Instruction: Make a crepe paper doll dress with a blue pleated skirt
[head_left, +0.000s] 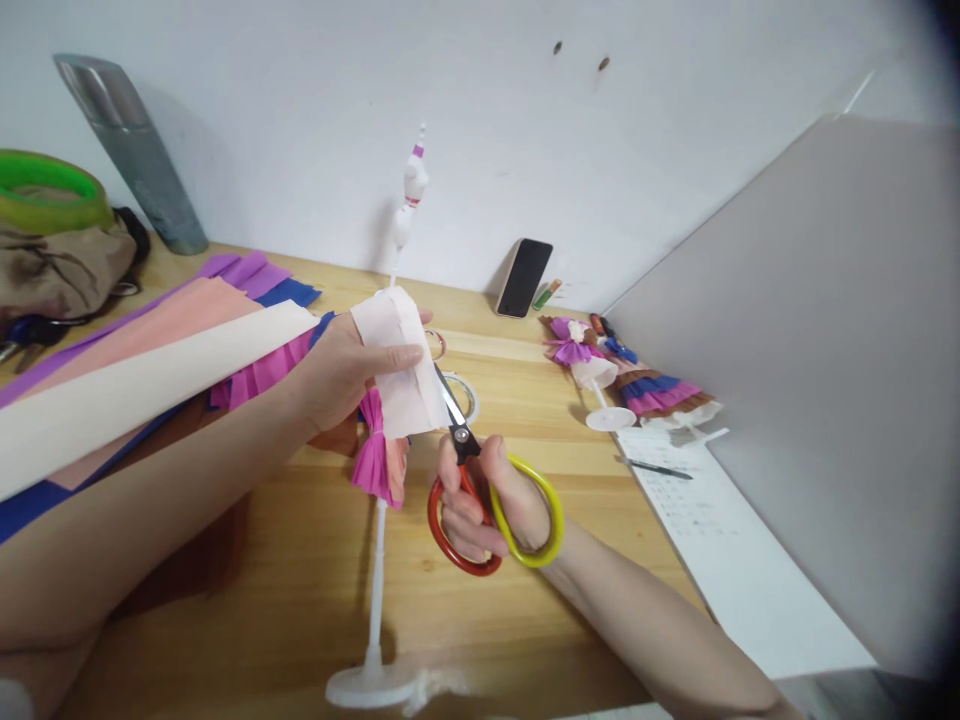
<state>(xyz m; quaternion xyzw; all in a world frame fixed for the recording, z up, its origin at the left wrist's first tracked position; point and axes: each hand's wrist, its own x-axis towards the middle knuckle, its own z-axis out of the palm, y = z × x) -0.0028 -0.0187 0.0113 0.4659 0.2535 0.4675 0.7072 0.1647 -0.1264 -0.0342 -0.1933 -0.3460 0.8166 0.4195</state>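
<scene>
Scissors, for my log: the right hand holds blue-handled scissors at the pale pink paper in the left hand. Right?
No. In the head view the scissors have red and yellow handles; the right hand holds them at the pale pink paper in the left hand.

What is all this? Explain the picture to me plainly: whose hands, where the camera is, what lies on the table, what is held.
No machine here: these are one person's two bare hands, filmed by a camera worn on the head, looking forward and down. The left hand pinches a pale pink paper piece against a doll on a white stand; a magenta fringe hangs below it. The right hand holds the scissors, blades at the paper's edge. On the wooden table lie coloured paper sheets, a phone leaning on the wall, a dressed doll lying down, and a white sheet with a pen.
</scene>
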